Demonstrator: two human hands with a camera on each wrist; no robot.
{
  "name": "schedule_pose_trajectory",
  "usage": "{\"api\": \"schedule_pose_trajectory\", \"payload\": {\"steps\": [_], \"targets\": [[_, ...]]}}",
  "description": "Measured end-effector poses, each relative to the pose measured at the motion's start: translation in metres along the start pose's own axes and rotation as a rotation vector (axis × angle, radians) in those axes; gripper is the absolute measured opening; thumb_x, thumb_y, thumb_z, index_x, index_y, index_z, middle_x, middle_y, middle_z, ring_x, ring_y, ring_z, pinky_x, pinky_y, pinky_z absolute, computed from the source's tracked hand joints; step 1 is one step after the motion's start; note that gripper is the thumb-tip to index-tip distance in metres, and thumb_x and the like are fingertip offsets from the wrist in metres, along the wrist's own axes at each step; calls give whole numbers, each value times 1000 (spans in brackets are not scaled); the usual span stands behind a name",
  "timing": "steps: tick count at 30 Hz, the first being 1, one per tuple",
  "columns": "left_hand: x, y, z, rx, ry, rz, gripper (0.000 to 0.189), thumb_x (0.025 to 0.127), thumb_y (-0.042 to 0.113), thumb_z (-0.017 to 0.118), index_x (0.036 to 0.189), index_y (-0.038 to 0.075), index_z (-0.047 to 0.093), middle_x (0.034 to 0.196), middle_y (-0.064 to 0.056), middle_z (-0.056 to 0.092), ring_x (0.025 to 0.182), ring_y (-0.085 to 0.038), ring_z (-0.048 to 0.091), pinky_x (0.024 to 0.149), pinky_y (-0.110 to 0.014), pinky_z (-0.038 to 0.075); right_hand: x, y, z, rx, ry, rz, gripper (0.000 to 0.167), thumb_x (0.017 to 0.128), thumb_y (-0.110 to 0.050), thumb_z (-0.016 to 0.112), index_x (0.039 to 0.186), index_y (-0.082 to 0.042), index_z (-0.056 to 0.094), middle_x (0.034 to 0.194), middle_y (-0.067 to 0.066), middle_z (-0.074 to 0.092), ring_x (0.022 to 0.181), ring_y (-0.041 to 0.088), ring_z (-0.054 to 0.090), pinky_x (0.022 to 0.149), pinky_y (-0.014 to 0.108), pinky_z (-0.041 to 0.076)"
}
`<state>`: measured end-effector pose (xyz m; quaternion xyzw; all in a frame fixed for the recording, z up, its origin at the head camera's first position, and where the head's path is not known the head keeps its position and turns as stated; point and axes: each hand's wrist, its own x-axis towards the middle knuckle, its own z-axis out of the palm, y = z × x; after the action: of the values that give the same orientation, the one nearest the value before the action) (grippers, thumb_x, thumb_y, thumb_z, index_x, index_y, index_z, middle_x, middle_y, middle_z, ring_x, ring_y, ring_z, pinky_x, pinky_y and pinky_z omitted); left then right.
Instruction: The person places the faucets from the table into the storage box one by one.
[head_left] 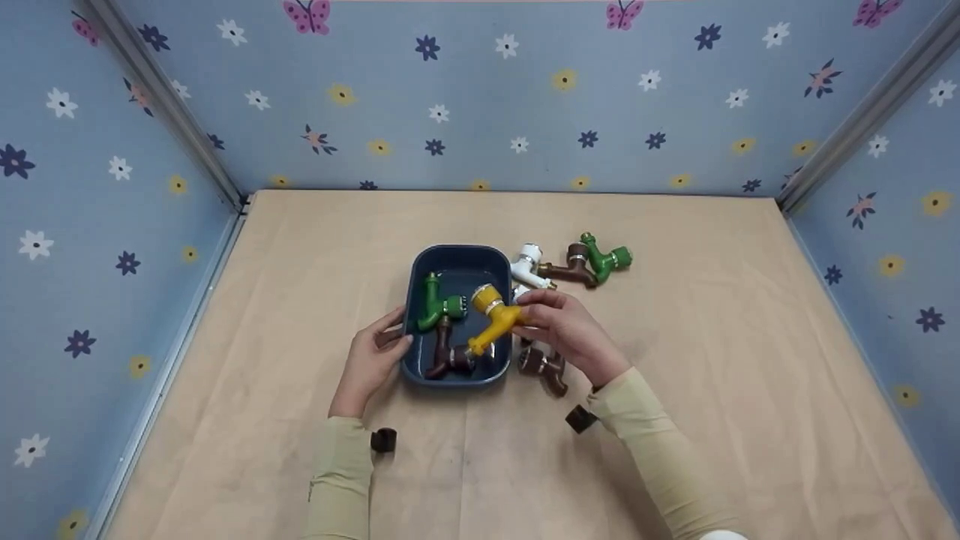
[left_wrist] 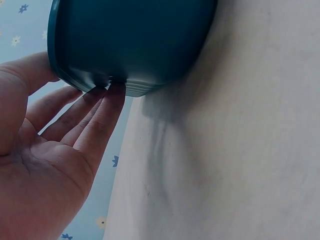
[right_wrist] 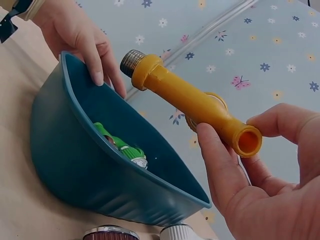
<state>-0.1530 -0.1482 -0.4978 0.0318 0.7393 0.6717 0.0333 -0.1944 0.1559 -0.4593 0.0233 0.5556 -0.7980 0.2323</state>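
Right hand (head_left: 566,330) pinched yellow tap (head_left: 501,321) | left hand (head_left: 370,361) gripped blue tub (head_left: 469,259) | green tap (head_left: 430,311), brown tap (head_left: 442,349) lay inside | white tap (head_left: 527,268) lay just outside

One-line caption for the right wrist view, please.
Right hand holding a yellow tap beside a blue tub containing a green tap, left hand on the tub's rim.

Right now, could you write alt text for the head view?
A person's right hand holds a yellow tap over a blue tub with a green tap and a brown tap inside, while the left hand grips the tub. More taps lie to the tub's right.
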Motion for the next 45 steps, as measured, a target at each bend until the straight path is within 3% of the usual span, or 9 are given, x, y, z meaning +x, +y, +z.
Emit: {"api": "schedule_pose_trajectory", "payload": {"steps": [2, 9, 18, 25, 30, 37, 45], "targets": [[1, -2, 0, -7, 1, 4, 53, 90, -8, 59, 139, -9, 41, 135, -33, 44, 119, -47, 49, 99, -46, 43, 0, 0, 1, -1, 0, 7, 35, 91, 3, 58, 120, 17, 47, 108, 20, 56, 97, 29, 62, 91, 42, 50], [11, -34, -3, 36, 41, 18, 52, 91, -2, 62, 140, 1, 47, 133, -23, 50, 116, -35, 55, 95, -33, 47, 3, 3, 6, 5, -23, 1, 31, 90, 4, 57, 118, 15, 47, 106, 19, 56, 96, 29, 62, 92, 43, 49], [11, -33, -4, 44, 47, 7, 52, 91, -2, 62, 140, 4, 47, 132, -20, 51, 116, -33, 55, 93, -31, 48, 6, 10, 17, -14, -33, 26, 24, 91, 2, 58, 113, 9, 53, 112, 20, 54, 101, 31, 61, 91, 41, 50], [12, -33, -4, 42, 43, -1, 53, 91, -1, 63, 141, 5, 48, 133, -20, 51, 116, -34, 55, 93, -31, 49, 10, 16, 26, -69, -46, 47, 34, 90, 1, 60, 120, 14, 49, 118, 22, 53, 105, 33, 60, 90, 40, 51], [12, -33, -4, 50, 38, -12, 52, 91, 1, 63, 141, 6, 48, 134, -20, 50, 116, -34, 55, 91, -29, 50, 10, 18, 29, -91, -47, 61, 27, 91, -1, 61, 115, 8, 54, 119, 22, 53, 105, 33, 60, 90, 40, 51], [11, -32, -3, 47, 43, -12, 52, 91, 0, 63, 140, 5, 48, 134, -19, 50, 116, -32, 55, 92, -28, 49, 12, 23, 32, -71, -57, 65, 36, 91, 0, 60, 121, 15, 48, 119, 23, 52, 107, 33, 59, 90, 40, 51], [11, -34, -3, 39, 40, -9, 51, 91, -1, 62, 140, 4, 48, 135, -19, 50, 116, -33, 55, 93, -29, 48, 13, 26, 34, -45, -51, 71, 32, 89, 3, 59, 118, 14, 50, 119, 24, 51, 107, 33, 59, 90, 40, 51]]}}
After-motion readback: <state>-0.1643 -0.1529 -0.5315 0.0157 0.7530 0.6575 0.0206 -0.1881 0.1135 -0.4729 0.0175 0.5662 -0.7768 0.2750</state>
